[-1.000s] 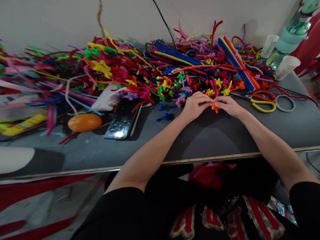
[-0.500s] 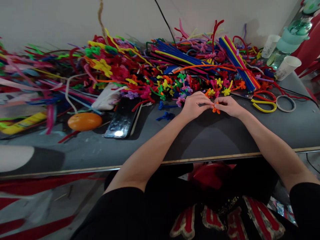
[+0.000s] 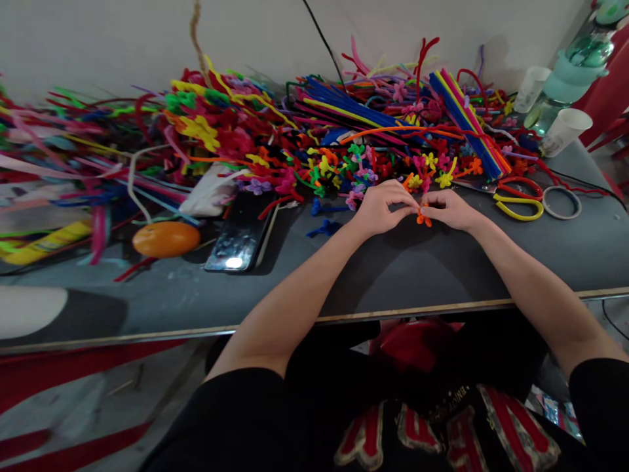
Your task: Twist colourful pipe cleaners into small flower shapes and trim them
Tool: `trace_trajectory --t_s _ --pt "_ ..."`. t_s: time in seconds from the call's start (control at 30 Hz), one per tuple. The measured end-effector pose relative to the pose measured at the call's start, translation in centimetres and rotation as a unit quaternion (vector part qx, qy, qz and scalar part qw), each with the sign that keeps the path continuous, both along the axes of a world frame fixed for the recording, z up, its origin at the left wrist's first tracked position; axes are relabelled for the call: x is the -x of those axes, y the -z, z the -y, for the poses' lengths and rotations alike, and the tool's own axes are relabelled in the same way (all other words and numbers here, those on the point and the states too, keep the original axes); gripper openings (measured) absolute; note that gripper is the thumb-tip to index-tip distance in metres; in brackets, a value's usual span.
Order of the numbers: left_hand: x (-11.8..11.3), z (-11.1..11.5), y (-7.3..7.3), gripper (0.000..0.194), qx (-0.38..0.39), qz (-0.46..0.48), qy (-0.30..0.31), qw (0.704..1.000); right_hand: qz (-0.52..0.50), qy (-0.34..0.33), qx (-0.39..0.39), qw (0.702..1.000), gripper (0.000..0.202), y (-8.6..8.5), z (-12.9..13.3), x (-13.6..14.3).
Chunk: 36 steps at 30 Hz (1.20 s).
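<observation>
Between my hands is a small orange pipe-cleaner flower (image 3: 424, 217), its loops hanging just below the fingertips. My left hand (image 3: 386, 204) pinches it from the left with thumb and forefinger. From the right, my right hand (image 3: 449, 208) closes thumb and fingers on the same flower. Just behind the hands lie many small pipe-cleaner flowers in several colours, among them a yellow one (image 3: 446, 178). A blue twisted pipe-cleaner piece (image 3: 325, 228) rests on the table left of my left wrist.
On the grey table (image 3: 417, 275), scissors (image 3: 518, 198) with red and yellow handles and a tape roll (image 3: 563, 203) lie to the right. Bundled pipe cleaners (image 3: 466, 124) sit behind. Leftward are a phone (image 3: 240, 233) and an orange oval object (image 3: 167, 239). Paper cups (image 3: 565, 133) stand at far right.
The orange flower has turned slightly between my fingertips, and more of its loops show. Both hands stay in nearly the same place.
</observation>
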<state>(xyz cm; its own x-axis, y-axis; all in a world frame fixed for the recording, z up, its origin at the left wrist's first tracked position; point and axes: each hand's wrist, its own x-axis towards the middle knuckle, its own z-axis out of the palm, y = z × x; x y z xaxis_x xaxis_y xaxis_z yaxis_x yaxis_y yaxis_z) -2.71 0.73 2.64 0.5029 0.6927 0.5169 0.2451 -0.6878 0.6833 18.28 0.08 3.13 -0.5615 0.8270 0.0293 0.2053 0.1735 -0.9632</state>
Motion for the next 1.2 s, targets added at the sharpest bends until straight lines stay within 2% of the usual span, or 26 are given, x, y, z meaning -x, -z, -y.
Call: trace_trajectory --t_s 0.27,0.4,0.53,0.63,0.7,0.9,1.2 --pt "-0.4 0.3 -0.1 0.015 -0.014 0.001 0.003 1.000 -0.009 0.004 0.000 1.000 0.028 -0.3 0.3 0.1" --pt "-0.2 0.0 0.1 0.021 -0.011 0.009 -0.003 1.000 -0.032 0.021 0.020 0.999 0.031 -0.3 0.4 0.2" --pt "0.0 -0.1 0.5 0.035 0.056 0.042 -0.033 0.997 -0.065 0.096 0.002 0.993 0.034 -0.1 0.4 0.3" --pt "-0.2 0.1 0.8 0.048 0.113 0.057 -0.029 0.991 -0.073 0.164 -0.014 0.984 0.037 0.5 0.1 0.4" --pt "-0.6 0.3 1.0 0.055 0.123 0.067 -0.031 0.990 -0.079 0.196 -0.019 0.977 0.039 0.9 -0.1 0.4" --pt "-1.5 0.5 1.4 0.039 0.133 0.133 -0.083 0.979 -0.081 0.196 -0.030 0.977 0.045 1.2 -0.3 0.6" --pt "-1.7 -0.3 2.3 0.041 0.200 0.182 -0.132 0.954 -0.046 0.196 -0.056 0.978 0.043 1.0 -0.2 0.4"
